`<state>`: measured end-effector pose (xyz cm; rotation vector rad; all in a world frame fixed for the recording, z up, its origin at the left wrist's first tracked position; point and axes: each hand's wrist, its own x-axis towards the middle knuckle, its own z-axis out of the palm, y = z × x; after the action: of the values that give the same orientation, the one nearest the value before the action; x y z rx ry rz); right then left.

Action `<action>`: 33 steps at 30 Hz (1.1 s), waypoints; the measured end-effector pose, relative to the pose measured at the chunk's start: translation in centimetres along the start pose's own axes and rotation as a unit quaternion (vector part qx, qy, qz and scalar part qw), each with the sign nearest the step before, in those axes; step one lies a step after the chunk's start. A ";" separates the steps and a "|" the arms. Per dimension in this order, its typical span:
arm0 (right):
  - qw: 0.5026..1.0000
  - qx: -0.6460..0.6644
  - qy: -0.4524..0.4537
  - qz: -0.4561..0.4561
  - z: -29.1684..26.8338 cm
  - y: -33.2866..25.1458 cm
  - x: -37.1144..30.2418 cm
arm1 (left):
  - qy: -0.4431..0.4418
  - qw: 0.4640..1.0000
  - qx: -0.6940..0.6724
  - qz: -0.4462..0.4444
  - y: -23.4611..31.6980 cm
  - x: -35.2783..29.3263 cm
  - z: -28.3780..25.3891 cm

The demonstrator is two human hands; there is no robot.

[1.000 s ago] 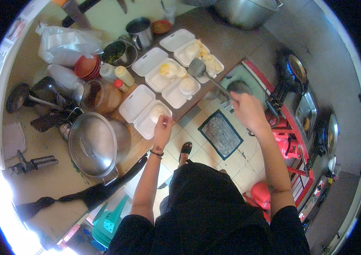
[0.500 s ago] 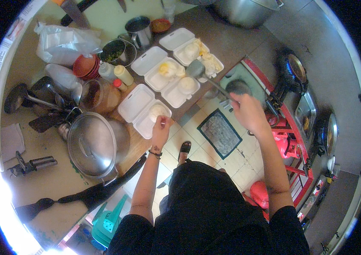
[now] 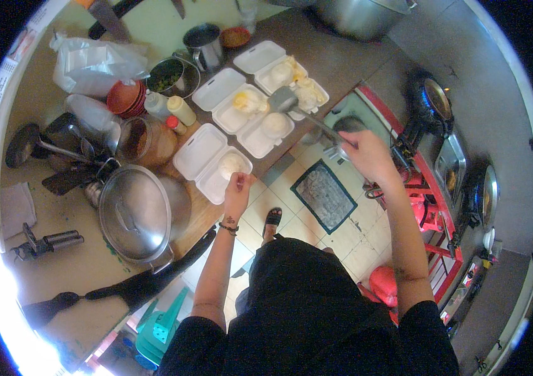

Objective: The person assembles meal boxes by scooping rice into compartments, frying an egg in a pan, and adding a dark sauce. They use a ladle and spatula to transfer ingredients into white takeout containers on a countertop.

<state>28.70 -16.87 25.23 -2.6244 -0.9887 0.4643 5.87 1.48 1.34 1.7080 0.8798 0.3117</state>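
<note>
My right hand (image 3: 374, 158) is closed round the handle of a metal spatula (image 3: 283, 99). The spatula's blade is over the white foam boxes, beside a fried egg (image 3: 249, 102). A rounded mound of rice (image 3: 274, 125) sits near the blade. In the foam box farther back (image 3: 258, 57) there are more rice and egg. My left hand (image 3: 237, 195) has its fingers pinched together at the front rim of the nearest foam box (image 3: 199, 152), which stands with its lid up. Another rice mound (image 3: 233, 167) lies inside it, just past my fingertips.
A big lidded pot (image 3: 135, 213) stands left of the nearest box. Squeeze bottles (image 3: 182, 111), a metal cup (image 3: 204, 47) and a bowl of chopped greens (image 3: 166, 75) are behind. On my right, a burner with a blue flame (image 3: 436, 100) and a pan (image 3: 490, 197) stand on a stove.
The spatula's blade has shifted slightly left, toward the fried egg, and my right hand has moved a little with it. My left hand stays at the nearest box.
</note>
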 end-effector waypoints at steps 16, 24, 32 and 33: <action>0.995 -0.097 0.021 -0.028 3.1 -4.7 0.4 | -0.001 0.999 -0.032 0.000 -1.1 -0.1 0.4; 0.985 -0.151 0.050 -0.067 5.5 -3.7 1.5 | 0.014 1.000 -0.020 0.001 -2.1 -0.1 0.3; 0.984 -0.124 0.100 -0.084 5.0 -2.6 1.2 | -0.011 0.999 -0.016 -0.038 -2.3 -0.3 0.4; 0.984 -0.125 0.104 -0.079 4.8 -2.7 0.8 | -0.009 0.999 -0.021 -0.034 -2.4 -0.3 0.4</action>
<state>25.83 -13.61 21.71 -2.7088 -1.2413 0.0285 4.97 1.18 -0.90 1.6351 0.9102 0.2666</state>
